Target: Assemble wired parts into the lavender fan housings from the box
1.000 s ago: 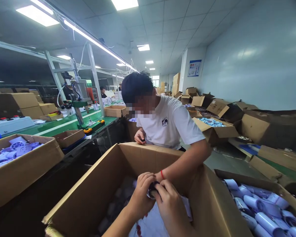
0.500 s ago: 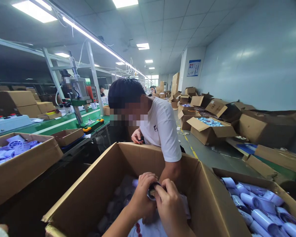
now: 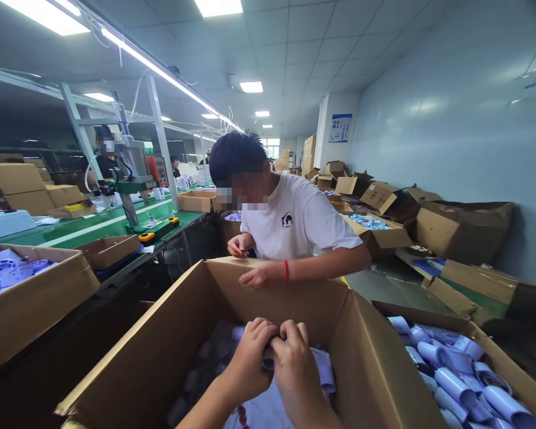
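Observation:
Over a large open cardboard box (image 3: 136,351), my left hand (image 3: 249,358) wraps round a short plastic tube (image 3: 267,360) with a dark inner rim. My right hand (image 3: 298,364) is closed at the tube's open end, its thumb and fingers bent over or into the opening. The hands cover most of the tube, and whatever the right fingertips pinch is hidden. Below them, pale plastic parts (image 3: 324,369) lie in the box, with small red pieces (image 3: 242,416) near my forearms.
Across the box a co-worker (image 3: 290,220) leans in, one hand (image 3: 255,276) by its far wall. A box of lilac tubes (image 3: 455,387) stands right, another parts box (image 3: 31,310) left. Beyond are a green workbench (image 3: 111,221) with a press (image 3: 131,161), and stacked cartons (image 3: 464,232).
The co-worker's arm has come up out of the box and now crosses above its far wall. My right hand has closed further over the tube's opening. My view has shifted slightly.

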`<state>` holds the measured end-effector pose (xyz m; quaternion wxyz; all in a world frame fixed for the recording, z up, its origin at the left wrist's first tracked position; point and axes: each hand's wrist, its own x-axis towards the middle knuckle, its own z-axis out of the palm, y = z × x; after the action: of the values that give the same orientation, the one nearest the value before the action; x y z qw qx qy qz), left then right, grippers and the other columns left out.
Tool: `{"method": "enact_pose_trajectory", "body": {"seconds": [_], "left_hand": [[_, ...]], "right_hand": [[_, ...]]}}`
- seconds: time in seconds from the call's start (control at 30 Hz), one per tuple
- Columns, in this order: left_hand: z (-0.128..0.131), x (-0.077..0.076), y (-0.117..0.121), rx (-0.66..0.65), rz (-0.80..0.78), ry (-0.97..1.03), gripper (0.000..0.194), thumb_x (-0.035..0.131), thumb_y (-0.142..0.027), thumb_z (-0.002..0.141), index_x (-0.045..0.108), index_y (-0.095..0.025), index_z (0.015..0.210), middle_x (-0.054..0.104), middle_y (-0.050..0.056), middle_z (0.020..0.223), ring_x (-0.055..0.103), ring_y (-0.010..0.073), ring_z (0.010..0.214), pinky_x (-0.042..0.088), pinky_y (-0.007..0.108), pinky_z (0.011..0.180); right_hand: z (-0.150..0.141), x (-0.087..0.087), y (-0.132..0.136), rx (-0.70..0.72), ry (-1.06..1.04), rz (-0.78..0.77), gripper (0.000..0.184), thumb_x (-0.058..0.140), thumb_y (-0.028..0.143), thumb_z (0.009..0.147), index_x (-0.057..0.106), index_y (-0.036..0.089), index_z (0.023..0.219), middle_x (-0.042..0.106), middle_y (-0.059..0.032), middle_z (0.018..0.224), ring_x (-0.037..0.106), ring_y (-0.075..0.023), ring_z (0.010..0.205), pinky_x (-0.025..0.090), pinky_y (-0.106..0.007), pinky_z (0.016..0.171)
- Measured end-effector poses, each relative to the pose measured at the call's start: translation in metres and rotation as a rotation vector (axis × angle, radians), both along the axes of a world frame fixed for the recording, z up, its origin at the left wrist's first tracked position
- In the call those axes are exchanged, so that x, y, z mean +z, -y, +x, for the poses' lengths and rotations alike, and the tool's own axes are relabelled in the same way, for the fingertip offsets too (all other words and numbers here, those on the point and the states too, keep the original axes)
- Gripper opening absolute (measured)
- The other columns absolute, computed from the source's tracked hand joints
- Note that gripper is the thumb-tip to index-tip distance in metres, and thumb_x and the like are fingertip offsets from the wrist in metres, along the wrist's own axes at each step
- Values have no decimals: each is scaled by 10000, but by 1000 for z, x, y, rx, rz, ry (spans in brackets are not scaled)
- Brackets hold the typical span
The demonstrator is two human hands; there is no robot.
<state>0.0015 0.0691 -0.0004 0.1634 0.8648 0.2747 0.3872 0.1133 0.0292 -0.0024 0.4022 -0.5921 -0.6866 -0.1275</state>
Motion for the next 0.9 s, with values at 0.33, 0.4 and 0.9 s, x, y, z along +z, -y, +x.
{"method": "enact_pose_trajectory", "body": {"seconds": [0.33,0.4,0.9], "left_hand": [[-3,-5,-4,64,80,81,438,462,0,487,511,-209,869,630,46,827,562,217,756,437,325,667],[-2,-6,-5,95,104,90,418,452,1,503,511,-207,860,625,45,818,561,214,754,442,322,662],[-2,-13,-12,43,-157,446,383,595,-97,606,488,-210,956,597,15,913,604,161,800,501,267,715]], "right_hand": [[-7,-2,-5,6,-225,-185,341,563,-95,705,685,212,623,557,-30,736,498,-184,750,397,-283,671],[-9,0,-6,-2,-303,-231,346,551,-95,713,695,208,625,569,-37,741,512,-190,762,406,-281,682],[22,26,-1,307,-435,-28,175,525,187,872,698,201,852,652,-41,791,617,-169,747,472,-259,690]]}}
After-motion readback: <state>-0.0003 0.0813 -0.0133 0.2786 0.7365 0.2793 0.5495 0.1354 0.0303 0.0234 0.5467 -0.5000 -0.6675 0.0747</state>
